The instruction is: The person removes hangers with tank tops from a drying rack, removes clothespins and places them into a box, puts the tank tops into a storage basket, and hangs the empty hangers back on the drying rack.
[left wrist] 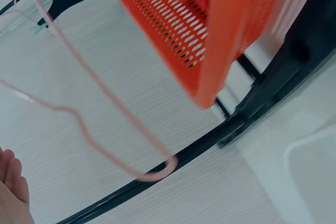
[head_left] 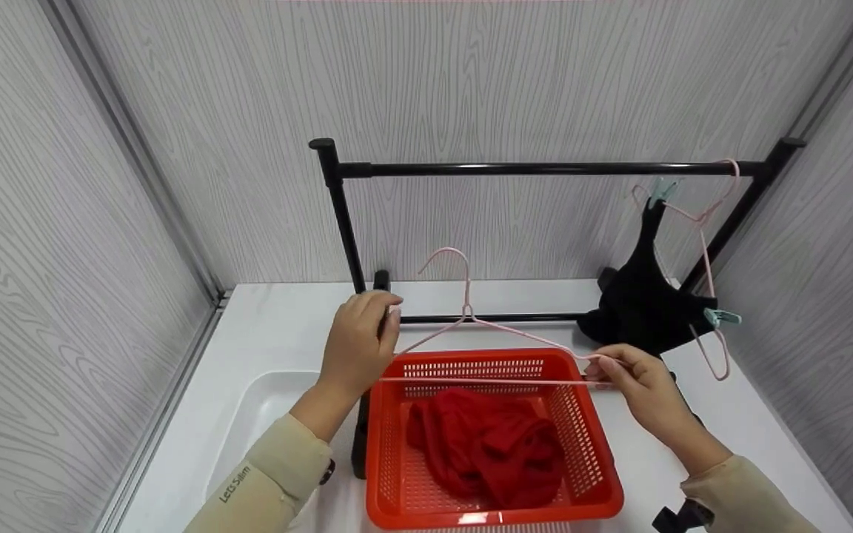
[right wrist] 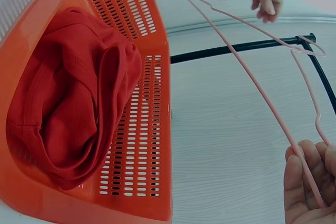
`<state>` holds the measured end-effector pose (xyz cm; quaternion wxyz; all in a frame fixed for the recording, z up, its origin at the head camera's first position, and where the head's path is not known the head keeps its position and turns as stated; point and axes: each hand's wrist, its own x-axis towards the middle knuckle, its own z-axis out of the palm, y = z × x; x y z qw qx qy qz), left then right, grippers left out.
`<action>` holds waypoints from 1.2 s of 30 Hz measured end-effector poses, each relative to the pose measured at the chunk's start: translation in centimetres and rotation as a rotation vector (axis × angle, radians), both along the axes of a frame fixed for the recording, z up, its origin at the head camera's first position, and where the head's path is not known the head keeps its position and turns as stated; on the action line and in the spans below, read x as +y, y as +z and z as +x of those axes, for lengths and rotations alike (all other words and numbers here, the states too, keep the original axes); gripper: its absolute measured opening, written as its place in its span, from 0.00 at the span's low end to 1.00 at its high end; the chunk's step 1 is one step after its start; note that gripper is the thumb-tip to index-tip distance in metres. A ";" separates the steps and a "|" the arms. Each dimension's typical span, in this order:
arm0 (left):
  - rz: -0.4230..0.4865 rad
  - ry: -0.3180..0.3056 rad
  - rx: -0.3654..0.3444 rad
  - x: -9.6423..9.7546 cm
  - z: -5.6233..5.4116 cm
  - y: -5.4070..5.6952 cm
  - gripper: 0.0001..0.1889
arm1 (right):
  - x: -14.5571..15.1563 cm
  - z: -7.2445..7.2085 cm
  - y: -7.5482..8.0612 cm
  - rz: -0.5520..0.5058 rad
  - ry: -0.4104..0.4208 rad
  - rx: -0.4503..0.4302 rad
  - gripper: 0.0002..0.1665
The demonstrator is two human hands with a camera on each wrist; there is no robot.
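Pink hanger (head_left: 486, 381), long axis left–right, beyond red cloth (head_left: 493, 448); right hand (head_left: 640, 379) pinches its right end; left hand (head_left: 360, 340) relaxed, empty, apart.

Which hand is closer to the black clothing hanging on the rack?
Right. In the head view, the right hand, holding one end of a pink hanger, is just below the black clothing; the left hand is well off to its left, by the red basket's far-left corner.
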<state>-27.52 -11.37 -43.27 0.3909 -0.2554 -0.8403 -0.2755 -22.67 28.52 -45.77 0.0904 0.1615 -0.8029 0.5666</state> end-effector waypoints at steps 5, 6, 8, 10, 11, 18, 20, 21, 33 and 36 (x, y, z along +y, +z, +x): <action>-0.042 0.048 0.038 -0.3 -1.2 2.9 0.11 | 0.0 0.1 0.0 -0.001 -0.007 -0.013 0.09; -0.049 0.062 0.041 -0.3 -1.5 3.4 0.12 | 0.0 0.1 0.0 0.003 -0.008 -0.013 0.09; -0.067 0.094 0.044 -0.3 -2.0 4.3 0.14 | 0.0 0.1 0.0 0.006 -0.010 -0.015 0.09; -0.084 0.121 0.038 -0.3 -2.6 5.1 0.17 | 0.1 0.2 0.0 0.014 -0.011 -0.008 0.08; -0.094 0.133 0.031 -0.2 -2.8 5.4 0.19 | 0.1 0.2 0.0 0.012 -0.010 -0.005 0.08; -0.141 0.203 -0.025 -0.6 -4.4 8.0 0.26 | 0.0 -0.1 0.0 -0.012 -0.004 0.015 0.08; -0.154 0.227 -0.035 -0.9 -4.8 8.7 0.27 | 0.0 -0.3 -0.1 -0.007 -0.005 0.018 0.08; -0.159 0.236 -0.038 -1.0 -5.0 9.0 0.28 | 0.0 -0.3 -0.1 -0.009 -0.005 0.017 0.08; -0.267 0.303 -0.214 -2.5 -6.9 10.8 0.38 | -0.6 -0.5 -0.5 -0.028 0.024 0.006 0.08; -0.353 0.357 -0.269 -2.8 -6.7 11.2 0.41 | -0.6 -0.6 -0.4 -0.027 0.024 0.004 0.08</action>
